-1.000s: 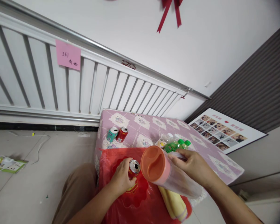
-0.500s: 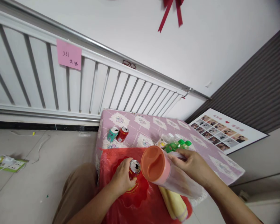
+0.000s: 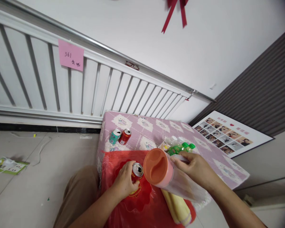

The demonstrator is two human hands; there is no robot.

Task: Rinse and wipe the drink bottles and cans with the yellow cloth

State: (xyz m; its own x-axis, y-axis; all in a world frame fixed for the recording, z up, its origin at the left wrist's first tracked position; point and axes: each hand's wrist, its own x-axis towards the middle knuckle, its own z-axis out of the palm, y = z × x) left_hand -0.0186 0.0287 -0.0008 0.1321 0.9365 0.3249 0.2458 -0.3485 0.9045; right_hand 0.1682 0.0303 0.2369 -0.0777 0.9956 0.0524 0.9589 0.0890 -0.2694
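My left hand (image 3: 125,179) is wrapped around an opened red soda can (image 3: 137,171) with a silver top. Gripped by its handle in my right hand (image 3: 193,164) is a clear pitcher (image 3: 185,185) with an orange lid (image 3: 156,166). The pitcher tilts so that its lid faces the can, close beside the can's rim. I cannot make out any liquid passing between them. Below the can is a red scalloped tray (image 3: 142,201) on a red plastic sheet (image 3: 123,218). A folded yellow cloth (image 3: 178,210) lies under the pitcher.
A teal can (image 3: 114,136) and another red can (image 3: 125,136) stand on the patterned tablecloth (image 3: 142,125). Several green-capped bottles (image 3: 180,148) lie behind my right hand. A white radiator (image 3: 104,85) runs along the wall. A power strip (image 3: 13,166) is on the floor.
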